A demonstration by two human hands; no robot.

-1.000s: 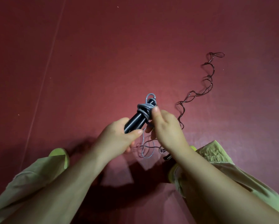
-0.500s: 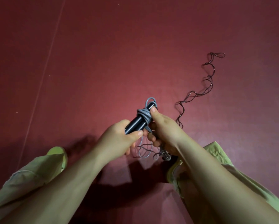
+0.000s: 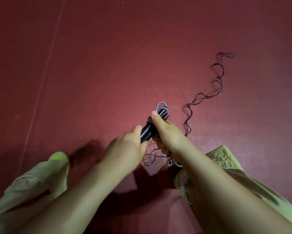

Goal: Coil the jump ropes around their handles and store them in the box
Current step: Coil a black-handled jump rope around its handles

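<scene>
Head view shows the black handles [image 3: 147, 130] of a jump rope held up over the red floor [image 3: 108, 65], between both hands and in front of the person's knees. The left hand [image 3: 126, 149] grips the near, lower end, fingers curled round it, probably to keep the handles steady as a spool. The right hand [image 3: 167, 132] closes round the far end, its thumb pressed flat along the top, where it seems to pin the grey rope [image 3: 161, 105] already wound there so the turns do not slip. A small grey loop sticks out past the tip. The long axis of the handles runs from lower left, near the body, to upper right, away from the person, tilted upward at the far end. Under the hands, loose grey rope hangs in slack curls down to the floor, so the winding looks unfinished. To the right a dark second rope [image 3: 216, 81] lies in a wavy line on the floor, well apart and not held. No box is in view.
</scene>
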